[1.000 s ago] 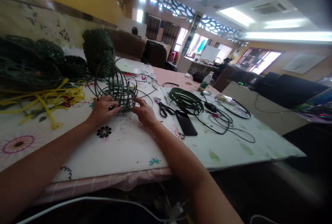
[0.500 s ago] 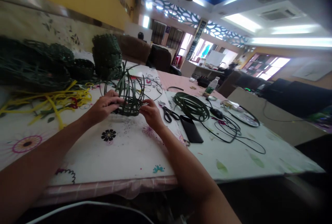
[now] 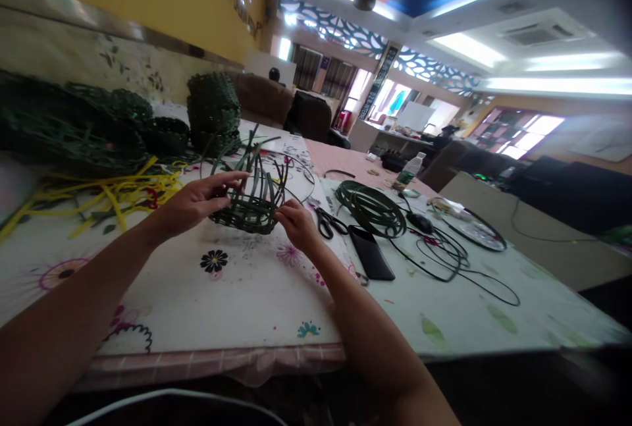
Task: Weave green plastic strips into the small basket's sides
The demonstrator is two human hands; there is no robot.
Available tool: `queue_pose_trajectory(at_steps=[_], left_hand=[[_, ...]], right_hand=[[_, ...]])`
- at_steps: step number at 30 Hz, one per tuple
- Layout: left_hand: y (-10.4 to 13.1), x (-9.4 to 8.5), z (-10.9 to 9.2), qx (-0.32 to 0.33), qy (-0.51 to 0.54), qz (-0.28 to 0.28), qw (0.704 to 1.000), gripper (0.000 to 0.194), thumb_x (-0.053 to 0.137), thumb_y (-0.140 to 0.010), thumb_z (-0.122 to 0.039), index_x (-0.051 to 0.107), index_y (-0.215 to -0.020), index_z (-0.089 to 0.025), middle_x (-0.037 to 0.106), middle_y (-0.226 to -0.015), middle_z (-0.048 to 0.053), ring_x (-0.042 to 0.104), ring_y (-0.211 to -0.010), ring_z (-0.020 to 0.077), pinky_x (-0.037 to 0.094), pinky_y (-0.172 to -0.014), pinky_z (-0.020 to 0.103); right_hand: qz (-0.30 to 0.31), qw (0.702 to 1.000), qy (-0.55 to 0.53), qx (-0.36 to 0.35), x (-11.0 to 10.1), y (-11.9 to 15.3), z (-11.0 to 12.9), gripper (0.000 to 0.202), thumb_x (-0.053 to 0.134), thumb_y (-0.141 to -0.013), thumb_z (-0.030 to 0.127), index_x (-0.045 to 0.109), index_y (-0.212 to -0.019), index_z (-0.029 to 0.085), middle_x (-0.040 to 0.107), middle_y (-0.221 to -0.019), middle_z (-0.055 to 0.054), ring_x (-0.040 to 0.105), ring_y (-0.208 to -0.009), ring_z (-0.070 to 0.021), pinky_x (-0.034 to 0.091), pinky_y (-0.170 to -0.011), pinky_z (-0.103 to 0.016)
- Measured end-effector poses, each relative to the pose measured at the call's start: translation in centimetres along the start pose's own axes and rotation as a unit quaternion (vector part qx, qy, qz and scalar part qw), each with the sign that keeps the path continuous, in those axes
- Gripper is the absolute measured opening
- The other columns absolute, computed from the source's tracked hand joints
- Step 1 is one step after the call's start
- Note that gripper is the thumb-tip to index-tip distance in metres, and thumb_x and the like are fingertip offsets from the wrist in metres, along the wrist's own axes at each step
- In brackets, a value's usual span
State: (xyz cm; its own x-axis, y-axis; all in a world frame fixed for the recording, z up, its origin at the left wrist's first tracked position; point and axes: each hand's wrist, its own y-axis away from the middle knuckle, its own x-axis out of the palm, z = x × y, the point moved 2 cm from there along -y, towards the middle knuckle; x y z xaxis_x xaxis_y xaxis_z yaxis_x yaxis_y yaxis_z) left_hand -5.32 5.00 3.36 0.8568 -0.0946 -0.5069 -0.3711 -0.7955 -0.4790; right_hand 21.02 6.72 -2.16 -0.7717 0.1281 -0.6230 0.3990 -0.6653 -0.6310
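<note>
A half-woven dark green basket [image 3: 251,215] sits on the flowered tablecloth in front of me, its loose strips standing up and splaying out at the top. My left hand [image 3: 190,205] is at its left side, thumb and fingers apart, the forefinger reaching across the upright strips and the thumb near the woven part. At the right side, my right hand [image 3: 296,223] has its fingertips pinched on the basket's woven edge. The exact strip between those fingertips is too small to make out.
Right of the basket lie black scissors [image 3: 330,222], a dark phone [image 3: 371,253] and a coil of green strip [image 3: 370,207]. A bottle [image 3: 411,170] stands farther back. Yellow strips [image 3: 116,202] and finished green baskets [image 3: 213,110] are at the left. A black cable [image 3: 454,261] loops at right.
My left hand's fingers have spread and reached farther over the upright strips, which now lean more apart. My right hand stays at the basket's right edge. The view has shifted slightly.
</note>
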Motion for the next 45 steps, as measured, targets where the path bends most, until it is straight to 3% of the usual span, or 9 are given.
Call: queue_pose_trajectory(at_steps=[5, 15, 21, 26, 29, 32, 39, 42, 45], left_hand=[[0.1, 0.3, -0.3, -0.003, 0.064, -0.033, 0.997, 0.056, 0.065, -0.087, -0.026, 0.06, -0.142, -0.028, 0.065, -0.108, 0.007, 0.063, -0.083, 0.0175, 0.058, -0.073, 0.033], [-0.3, 0.9, -0.6, 0.017, -0.09, -0.03, 0.995, 0.037, 0.071, -0.084, -0.056, 0.077, -0.093, -0.021, 0.063, -0.105, 0.006, 0.063, -0.103, 0.0255, 0.051, -0.103, 0.043], [-0.1, 1.6, -0.7, -0.047, -0.056, -0.035, 0.997, 0.036, 0.075, -0.078, -0.057, 0.08, -0.085, -0.022, 0.057, -0.088, 0.003, 0.059, -0.084, 0.0209, 0.051, -0.08, 0.034], [0.1, 1.9, -1.0, -0.08, -0.008, -0.073, 0.994, 0.031, 0.077, -0.076, -0.052, 0.078, -0.078, -0.021, 0.057, -0.084, 0.003, 0.057, -0.08, 0.0197, 0.047, -0.075, 0.034], [0.1, 2.1, -1.1, -0.089, -0.006, -0.101, 0.991, 0.028, 0.078, -0.075, -0.049, 0.076, -0.076, -0.021, 0.056, -0.081, 0.002, 0.057, -0.08, 0.02, 0.047, -0.075, 0.034], [0.2, 2.6, -1.1, -0.087, -0.013, -0.119, 0.989, 0.026, 0.077, -0.075, -0.047, 0.077, -0.078, -0.022, 0.059, -0.083, 0.002, 0.059, -0.081, 0.0207, 0.049, -0.079, 0.035], [0.3, 3.8, -1.1, -0.08, -0.031, -0.141, 0.986, 0.025, 0.074, -0.077, -0.046, 0.076, -0.08, -0.021, 0.057, -0.079, 0.001, 0.059, -0.079, 0.0201, 0.048, -0.076, 0.034], [0.4, 3.9, -1.0, -0.074, -0.036, -0.144, 0.986, 0.024, 0.073, -0.078, -0.045, 0.073, -0.078, -0.021, 0.056, -0.078, 0.001, 0.059, -0.079, 0.0203, 0.049, -0.077, 0.034], [0.4, 3.9, -0.9, -0.076, -0.026, -0.162, 0.984, 0.024, 0.073, -0.078, -0.044, 0.073, -0.08, -0.02, 0.057, -0.081, 0.001, 0.058, -0.079, 0.0201, 0.048, -0.078, 0.035]], right_hand=[[-0.001, 0.998, -0.065, 0.016, 0.1, -0.2, 0.0, 0.031, 0.058, -0.103, 0.033, 0.068, -0.076, 0.019, 0.059, -0.085, -0.003, 0.062, -0.08, -0.0149, 0.051, -0.077, -0.028], [-0.013, 0.985, -0.17, 0.037, 0.4, -0.1, -0.8, 0.017, 0.072, -0.094, 0.034, 0.079, -0.086, 0.021, 0.064, -0.086, -0.002, 0.065, -0.083, -0.0154, 0.052, -0.079, -0.029], [-0.024, 0.989, -0.139, 0.035, 0.6, 0.0, -0.5, 0.017, 0.071, -0.095, 0.035, 0.08, -0.087, 0.022, 0.067, -0.094, -0.004, 0.068, -0.091, -0.0163, 0.055, -0.086, -0.031], [-0.173, 0.985, -0.008, 0.005, -0.6, 0.3, 2.0, 0.013, 0.069, -0.097, 0.033, 0.076, -0.101, 0.024, 0.069, -0.116, -0.009, 0.066, -0.11, -0.0217, 0.055, -0.101, -0.041], [-0.25, 0.966, 0.035, -0.058, -1.1, 0.9, 5.0, 0.015, 0.057, -0.103, 0.025, 0.069, -0.095, 0.022, 0.071, -0.101, -0.009, 0.067, -0.1, -0.0215, 0.057, -0.093, -0.04], [-0.158, 0.98, 0.013, -0.123, -0.2, 1.4, 7.3, 0.015, 0.052, -0.105, 0.022, 0.064, -0.096, 0.022, 0.075, -0.099, -0.009, 0.071, -0.093, -0.0179, 0.059, -0.086, -0.032], [-0.119, 0.987, 0.108, 0.012, 1.6, 1.8, 7.6, 0.018, 0.047, -0.102, 0.017, 0.061, -0.091, 0.022, 0.079, -0.109, -0.01, 0.073, -0.09, -0.018, 0.053, -0.079, -0.028], [-0.103, 0.99, -0.051, 0.086, 1.5, 1.6, 7.1, 0.009, 0.052, -0.1, 0.026, 0.061, -0.097, 0.024, 0.077, -0.098, -0.006, 0.07, -0.081, -0.0171, 0.052, -0.075, -0.029], [-0.101, 0.934, -0.306, 0.157, 1.5, 1.2, 6.3, 0.013, 0.063, -0.094, 0.037, 0.057, -0.096, 0.025, 0.076, -0.102, -0.002, 0.066, -0.077, -0.0148, 0.053, -0.068, -0.028]])
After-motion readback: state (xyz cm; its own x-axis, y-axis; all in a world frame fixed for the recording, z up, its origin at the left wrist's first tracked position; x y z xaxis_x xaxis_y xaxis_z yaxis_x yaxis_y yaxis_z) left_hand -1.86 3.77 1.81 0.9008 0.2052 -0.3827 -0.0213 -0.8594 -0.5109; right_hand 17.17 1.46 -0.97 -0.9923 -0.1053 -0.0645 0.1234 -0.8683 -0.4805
